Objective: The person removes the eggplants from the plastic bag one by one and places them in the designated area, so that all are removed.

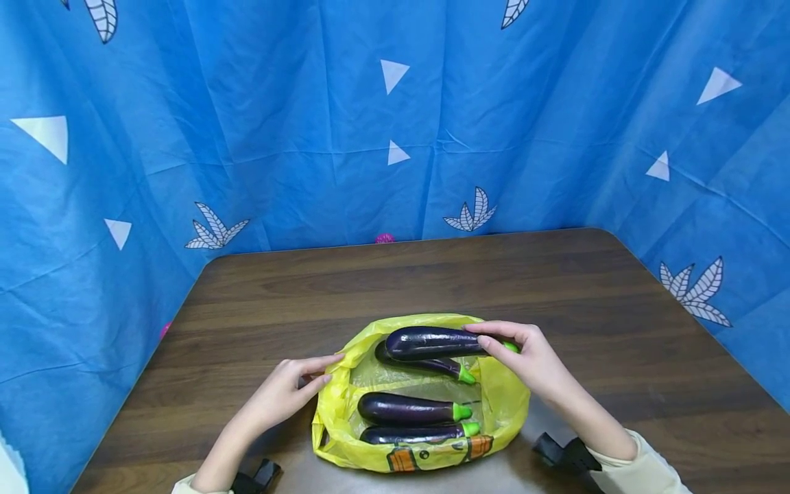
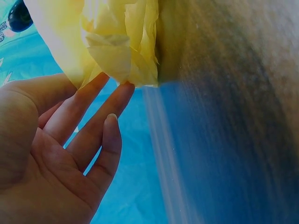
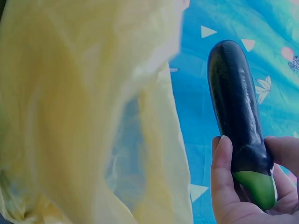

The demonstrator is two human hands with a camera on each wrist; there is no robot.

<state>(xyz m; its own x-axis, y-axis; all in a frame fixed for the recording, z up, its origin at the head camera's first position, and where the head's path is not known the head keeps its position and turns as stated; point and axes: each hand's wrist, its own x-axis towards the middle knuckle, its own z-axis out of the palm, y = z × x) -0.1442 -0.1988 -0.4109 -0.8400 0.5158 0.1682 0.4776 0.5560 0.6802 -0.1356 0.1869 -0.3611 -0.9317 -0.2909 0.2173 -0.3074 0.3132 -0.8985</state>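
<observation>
A yellow plastic bag [image 1: 336,394] stands with its mouth spread wide, and three dark eggplants with green stem ends lie inside: one eggplant [image 1: 426,365] at the back and two at the front, the nearer being another eggplant [image 1: 407,433]. My right hand [image 1: 533,353] grips a fourth eggplant [image 1: 432,342] by its stem end, over the back of the bag. In the right wrist view this eggplant [image 3: 236,102] points upward, thumb and fingers on either side. My left hand [image 1: 286,387] pinches the bag's left rim; in the left wrist view its fingertips meet the crumpled plastic [image 2: 112,51].
The bag sits on a brown wood-grain table [image 1: 296,295], near its front. Behind and beside the table hangs a blue curtain [image 1: 278,123] with white triangles and leaf prints. Black wrist straps [image 1: 568,454] show at both forearms.
</observation>
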